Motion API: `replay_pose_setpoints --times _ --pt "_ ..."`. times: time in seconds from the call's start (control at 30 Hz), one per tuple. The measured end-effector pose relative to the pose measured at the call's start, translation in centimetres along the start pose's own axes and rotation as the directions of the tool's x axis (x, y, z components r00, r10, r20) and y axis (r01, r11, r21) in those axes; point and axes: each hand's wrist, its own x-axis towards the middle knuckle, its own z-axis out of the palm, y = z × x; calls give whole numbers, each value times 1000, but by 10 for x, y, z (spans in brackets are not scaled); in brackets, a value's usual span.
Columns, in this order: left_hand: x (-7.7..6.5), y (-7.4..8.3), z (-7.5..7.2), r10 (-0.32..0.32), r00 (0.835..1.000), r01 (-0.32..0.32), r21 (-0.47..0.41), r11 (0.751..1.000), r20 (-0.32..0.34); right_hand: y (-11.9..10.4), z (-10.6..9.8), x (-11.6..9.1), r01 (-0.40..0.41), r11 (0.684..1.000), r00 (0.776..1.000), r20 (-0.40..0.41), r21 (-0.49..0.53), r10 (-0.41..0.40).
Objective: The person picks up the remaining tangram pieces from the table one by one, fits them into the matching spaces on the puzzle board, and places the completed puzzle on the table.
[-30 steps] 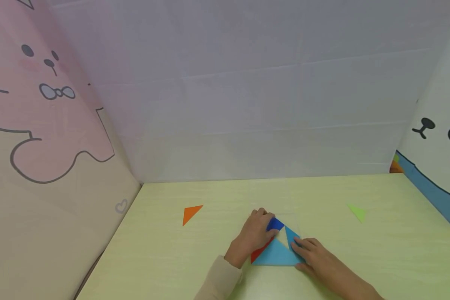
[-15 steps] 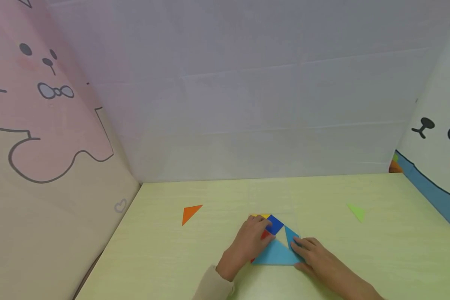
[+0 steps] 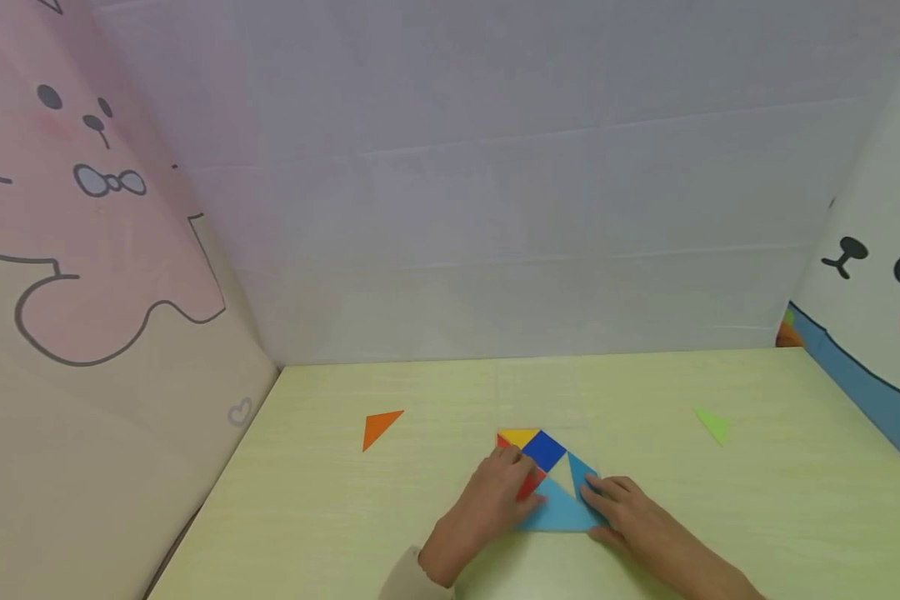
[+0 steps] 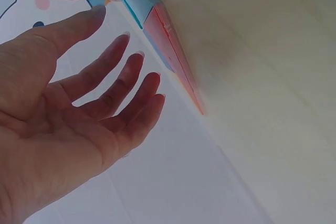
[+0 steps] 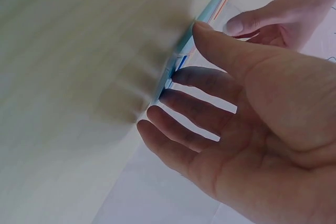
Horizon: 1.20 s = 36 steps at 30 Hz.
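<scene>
Flat tangram pieces lie together near the front of the table in the head view: a yellow triangle [image 3: 520, 437], a blue square [image 3: 544, 451], a red triangle [image 3: 531, 485], a large light blue triangle [image 3: 558, 512] and a smaller blue triangle [image 3: 581, 473]. Between the square and the blue pieces is a pale triangular gap, coloured like the table. My left hand [image 3: 491, 493] is spread over the red triangle and covers much of it, its thumb by the light blue one. Fingertips of my right hand [image 3: 633, 515] rest at the smaller blue triangle, fingers loosely bent, thumb at the light blue corner.
An orange triangle [image 3: 378, 427] lies apart at the left, and a light green triangle [image 3: 717, 427] at the right. Behind the table [image 3: 435, 392] hangs a pale back curtain [image 3: 450, 250]. Printed cartoon panels close in both sides.
My left hand has drawn back from the far end of the pieces toward the near left, uncovering the yellow triangle and blue square. The right hand has stayed put.
</scene>
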Motion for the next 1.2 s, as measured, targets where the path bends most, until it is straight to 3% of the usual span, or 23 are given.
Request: replay_pose_setpoints --times 0.17,0.4,0.73,1.03,1.2 --pt "-5 1 -1 21 997 -18 -40 999 77 0 1 -1 6 1000 1000 -15 -3 -6" --pt "-13 0 3 44 991 -35 -73 997 130 -3 -3 2 -68 996 996 61 60 64" --pt "-17 0 5 76 988 -70 -48 996 133 -1 -4 -1 -69 994 995 83 80 62" --pt "-15 2 4 47 973 -60 51 997 224 10 -8 4 15 994 998 51 106 -21" --pt "-14 4 4 44 973 -64 81 995 226 17 -13 6 16 989 998 65 149 -26"
